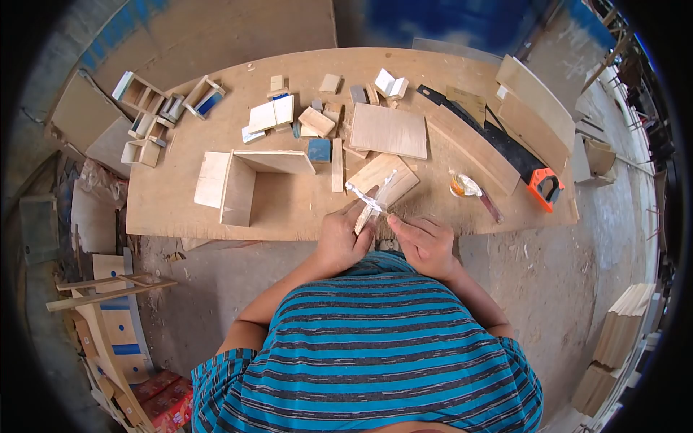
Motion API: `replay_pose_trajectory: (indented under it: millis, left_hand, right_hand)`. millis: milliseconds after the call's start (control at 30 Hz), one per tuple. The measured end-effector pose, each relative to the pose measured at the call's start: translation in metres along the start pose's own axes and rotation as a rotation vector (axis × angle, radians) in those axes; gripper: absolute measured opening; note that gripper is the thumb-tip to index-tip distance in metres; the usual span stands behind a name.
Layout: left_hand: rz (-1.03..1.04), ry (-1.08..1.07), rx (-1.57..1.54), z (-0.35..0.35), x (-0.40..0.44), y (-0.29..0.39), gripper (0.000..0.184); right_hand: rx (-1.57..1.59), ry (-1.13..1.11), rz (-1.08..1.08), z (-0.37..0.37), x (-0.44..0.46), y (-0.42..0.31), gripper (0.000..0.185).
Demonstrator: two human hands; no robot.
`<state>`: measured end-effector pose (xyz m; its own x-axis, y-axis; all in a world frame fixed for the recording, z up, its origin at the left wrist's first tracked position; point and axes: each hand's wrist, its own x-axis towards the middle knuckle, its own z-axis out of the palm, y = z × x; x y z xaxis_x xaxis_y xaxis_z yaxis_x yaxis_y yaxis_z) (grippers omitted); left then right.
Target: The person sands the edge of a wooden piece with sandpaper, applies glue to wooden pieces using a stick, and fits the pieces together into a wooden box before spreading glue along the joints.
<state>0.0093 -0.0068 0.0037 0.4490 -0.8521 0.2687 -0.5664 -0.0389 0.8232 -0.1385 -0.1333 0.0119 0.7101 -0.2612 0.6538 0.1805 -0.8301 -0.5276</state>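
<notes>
My left hand (345,237) is closed around a small wooden piece (364,216) with white paste smeared along its upper edge, at the table's front edge. Close on its right, my right hand (424,244) has its fingers pressed together, the fingertips near the pasted end; whether they hold anything is too small to tell. Just beyond the hands lies a light wooden block (384,180) with a streak of white paste on it. To the right sits a small round container (463,185) with white and orange stuff, beside a dark-handled tool (491,206).
An open wooden box frame (242,184) stands left on the table (173,216). Wood offcuts (316,121) and a flat board (390,130) lie behind the hands. A handsaw with an orange handle (546,189) rests at the right beside a long plank (473,144).
</notes>
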Motion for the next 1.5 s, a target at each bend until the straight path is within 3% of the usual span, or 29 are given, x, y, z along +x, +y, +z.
replay_pose_trajectory:
  millis: [200, 500, 633, 733, 833, 933, 1067, 1267, 1500]
  left_hand:
    - [0.047, -0.009, -0.002, -0.002, 0.0, 0.003, 0.042]
    - [-0.125, 0.016, -0.066, -0.003, 0.0, -0.004, 0.035]
    - [-0.1, 0.025, -0.049, -0.005, -0.001, -0.001, 0.034]
    - [-0.104, 0.038, -0.087, -0.004, -0.001, -0.005, 0.035]
    - [-0.057, 0.029, -0.054, -0.003, -0.002, -0.007, 0.037]
    - [-0.001, 0.01, -0.006, -0.004, -0.003, 0.001, 0.04]
    - [0.056, -0.021, 0.032, 0.0, -0.005, -0.001, 0.044]
    - [0.042, -0.024, 0.01, 0.001, -0.007, 0.001, 0.046]
    - [0.011, -0.053, 0.012, 0.001, -0.009, 0.005, 0.046]
  right_hand:
    - [-0.039, -0.004, -0.051, -0.008, 0.001, -0.002, 0.036]
    - [-0.132, -0.039, -0.065, -0.014, -0.019, 0.002, 0.041]
    - [-0.161, -0.019, -0.074, -0.027, -0.019, 0.003, 0.039]
    - [-0.114, -0.048, 0.059, -0.042, -0.022, 0.005, 0.03]
    - [0.403, 0.097, 0.621, -0.041, -0.021, -0.004, 0.022]
    - [1.015, 0.272, 0.947, -0.031, -0.014, -0.002, 0.021]
    - [1.602, 0.224, 1.25, -0.015, -0.005, 0.008, 0.019]
    - [1.58, 0.207, 1.322, 0.0, -0.007, 0.012, 0.019]
    - [1.301, 0.179, 1.258, -0.002, -0.017, 0.015, 0.023]
